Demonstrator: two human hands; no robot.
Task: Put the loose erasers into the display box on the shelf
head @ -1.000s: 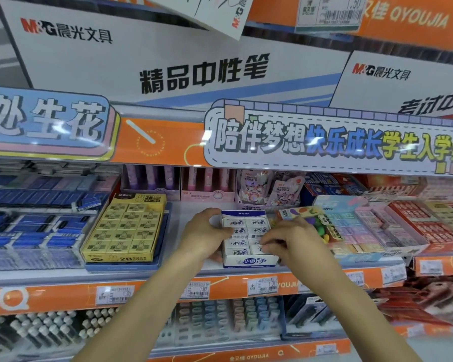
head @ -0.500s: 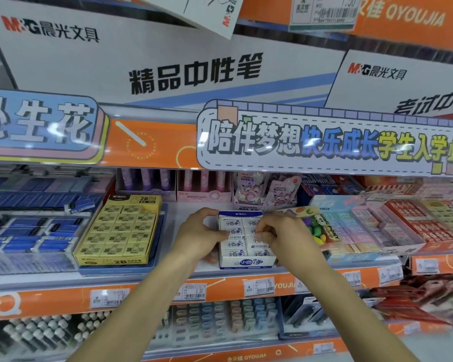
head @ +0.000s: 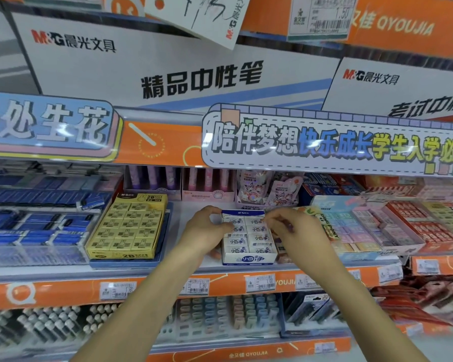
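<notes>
Display box (head: 249,257) sits near the shelf's (head: 194,273) front edge, mid-run, white erasers (head: 256,240) packed in two columns. Your left hand (head: 207,232) curls against the box's left side, fingertips on the top row. Your right hand (head: 296,231) pinches at the upper right corner; what its grip holds, you can't tell. Yellow 2B box (head: 126,228) lies left.

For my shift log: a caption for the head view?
Both hands, left hand and right hand, work at the white eraser display box beside yellow 2B erasers.
</notes>
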